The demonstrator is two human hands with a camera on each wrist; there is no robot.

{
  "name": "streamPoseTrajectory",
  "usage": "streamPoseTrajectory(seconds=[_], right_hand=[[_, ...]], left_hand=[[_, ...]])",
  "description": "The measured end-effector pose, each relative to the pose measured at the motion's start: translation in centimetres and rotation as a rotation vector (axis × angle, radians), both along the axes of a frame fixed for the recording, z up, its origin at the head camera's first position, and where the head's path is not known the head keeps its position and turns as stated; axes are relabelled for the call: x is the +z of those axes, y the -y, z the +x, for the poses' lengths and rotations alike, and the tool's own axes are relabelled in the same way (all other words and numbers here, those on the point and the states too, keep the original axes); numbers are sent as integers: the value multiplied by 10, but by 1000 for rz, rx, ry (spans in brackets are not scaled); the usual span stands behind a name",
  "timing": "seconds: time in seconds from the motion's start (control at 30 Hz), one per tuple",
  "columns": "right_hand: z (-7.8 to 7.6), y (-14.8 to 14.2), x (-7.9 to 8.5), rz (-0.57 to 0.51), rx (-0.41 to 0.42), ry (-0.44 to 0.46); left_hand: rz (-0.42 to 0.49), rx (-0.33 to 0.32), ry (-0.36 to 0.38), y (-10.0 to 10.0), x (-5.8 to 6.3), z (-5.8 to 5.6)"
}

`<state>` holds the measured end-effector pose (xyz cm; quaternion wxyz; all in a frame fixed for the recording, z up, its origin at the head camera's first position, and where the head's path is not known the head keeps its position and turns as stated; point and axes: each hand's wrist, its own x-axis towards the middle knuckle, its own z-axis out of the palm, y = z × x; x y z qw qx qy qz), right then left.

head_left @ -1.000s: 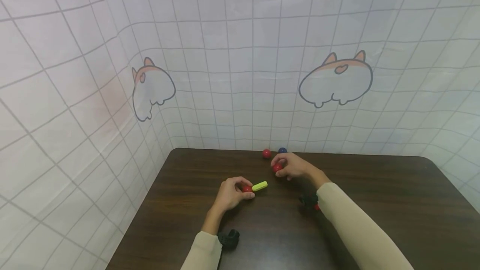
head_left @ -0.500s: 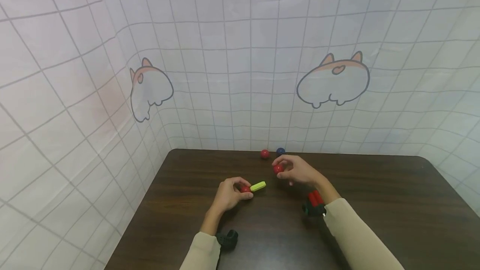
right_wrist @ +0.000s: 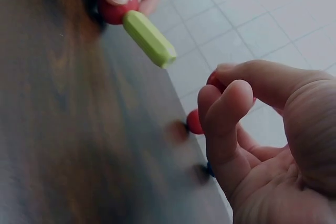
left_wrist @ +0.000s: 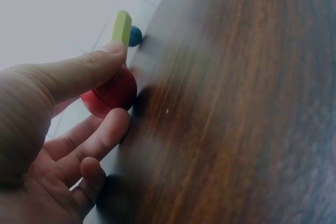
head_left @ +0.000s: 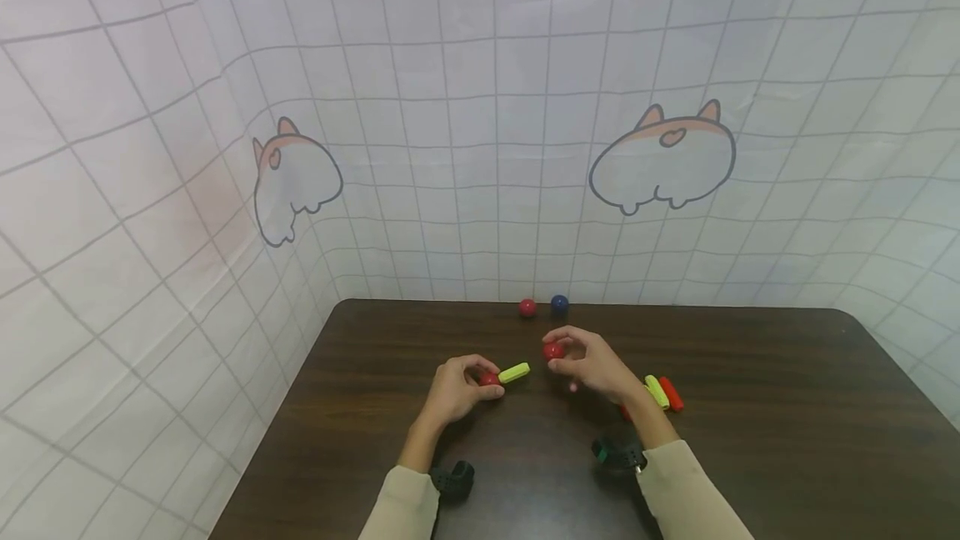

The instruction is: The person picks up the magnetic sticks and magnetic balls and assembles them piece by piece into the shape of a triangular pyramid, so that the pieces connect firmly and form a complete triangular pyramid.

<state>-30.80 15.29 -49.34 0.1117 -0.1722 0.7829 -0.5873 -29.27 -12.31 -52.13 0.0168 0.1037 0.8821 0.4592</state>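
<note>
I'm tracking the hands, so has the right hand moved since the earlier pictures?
Yes: in the head view, the right hand has moved toward the near side of the table, farther from the blue ball near its far edge.

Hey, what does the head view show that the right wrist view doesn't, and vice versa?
Only the head view shows the animal drawings, the sleeves, and a red stick and second yellow stick beside the right forearm.

Only the right wrist view shows the right hand's palm.

Both share the left hand, its red ball and yellow stick, the right hand's red ball, another red ball, a blue ball and the table.
</note>
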Motion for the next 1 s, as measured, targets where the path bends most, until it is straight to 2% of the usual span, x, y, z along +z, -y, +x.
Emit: streamPoseTrajectory(seconds=[0.27,1.0], right_hand=[[7,8,-12,-36,-17,12],[9,19,-20,-13,-9,13]], left_hand=[[12,-8,10,0,-1,1],[-14,-53,5,1,1,3]])
